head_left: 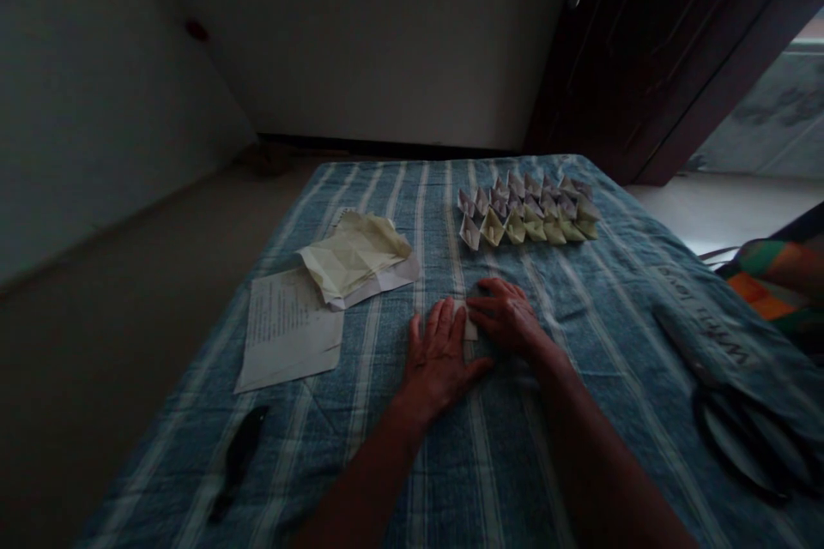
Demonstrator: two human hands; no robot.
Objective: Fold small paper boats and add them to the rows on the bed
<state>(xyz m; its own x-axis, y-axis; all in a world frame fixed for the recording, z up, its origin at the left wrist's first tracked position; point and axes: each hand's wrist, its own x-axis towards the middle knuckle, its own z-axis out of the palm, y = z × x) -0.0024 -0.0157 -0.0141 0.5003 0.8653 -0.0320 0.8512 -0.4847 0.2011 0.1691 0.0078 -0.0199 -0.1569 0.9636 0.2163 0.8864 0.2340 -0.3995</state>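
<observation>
A small folded piece of pale paper [470, 328] lies on the striped cloth, mostly covered by my hands. My left hand [441, 353] rests flat over its left side, fingers stretched forward and thumb out to the right. From the right, my right hand [506, 315] presses on the paper's upper right part, fingers bent and pointing left. Whether its fingertips pinch the paper or only push down on it is hard to see. Beyond the hands stand rows of folded paper boats [534, 210], the front ones yellowish and the back ones greyish white.
Creased yellowish sheets [354, 253] and a printed sheet [289, 330] lie to the left. A dark-handled tool [239, 456] is at the front left, and large black scissors [730, 399] at the right. Blue striped cloth [379, 455] covers the table. Colourful fabric [769, 279] shows at the right edge.
</observation>
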